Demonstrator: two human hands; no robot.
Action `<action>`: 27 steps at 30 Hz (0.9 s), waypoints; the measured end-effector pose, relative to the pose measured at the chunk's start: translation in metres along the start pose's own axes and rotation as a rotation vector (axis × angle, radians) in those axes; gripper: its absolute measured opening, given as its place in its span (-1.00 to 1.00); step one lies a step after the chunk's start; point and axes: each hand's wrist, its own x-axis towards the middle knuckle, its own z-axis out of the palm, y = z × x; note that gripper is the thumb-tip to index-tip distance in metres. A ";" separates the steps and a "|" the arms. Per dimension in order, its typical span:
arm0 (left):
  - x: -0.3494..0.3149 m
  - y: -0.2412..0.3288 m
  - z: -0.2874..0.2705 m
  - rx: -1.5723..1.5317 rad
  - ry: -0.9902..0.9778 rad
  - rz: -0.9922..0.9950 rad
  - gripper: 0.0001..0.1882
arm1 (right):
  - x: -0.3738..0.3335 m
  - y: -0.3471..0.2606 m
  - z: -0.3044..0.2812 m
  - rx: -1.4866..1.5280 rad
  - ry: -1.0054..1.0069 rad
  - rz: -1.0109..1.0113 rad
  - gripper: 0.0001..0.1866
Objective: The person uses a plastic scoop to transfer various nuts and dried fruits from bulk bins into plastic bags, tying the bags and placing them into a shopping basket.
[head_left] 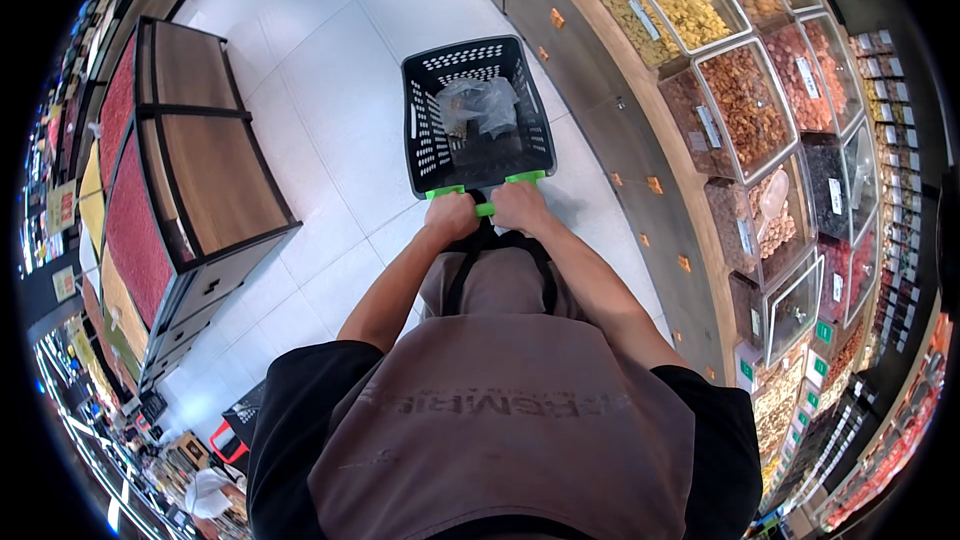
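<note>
A black plastic shopping basket [480, 178] with perforated walls is held out in front of me above the pale floor. Its bright green handle [486, 209] runs across the side nearest my body. My left hand [452, 215] is wrapped round the handle's left part, and my right hand [519, 206] grips the right part close beside it. Inside the basket lies a clear plastic bag [480, 105]; some small brownish pieces show through its left side, too small to name.
Along my right runs a curved wooden counter [600, 125] with clear bins of dried fruit [745, 105] and nuts. At left stands a wood-panelled display stand [215, 165] topped with red goods. Light tiled floor [330, 70] stretches between them. A black basket with a red handle [228, 443] sits lower left.
</note>
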 end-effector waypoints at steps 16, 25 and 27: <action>0.110 -0.054 -0.115 -0.129 0.173 0.059 -0.72 | 0.150 0.031 -0.108 -0.125 -0.144 0.069 -0.75; 0.168 -0.084 -0.179 -0.132 0.216 0.125 -0.73 | 0.228 0.053 -0.151 -0.154 -0.083 0.044 -0.73; 0.178 -0.091 -0.192 -0.141 0.223 0.120 -0.72 | 0.244 0.049 -0.168 -0.164 -0.093 0.044 -0.72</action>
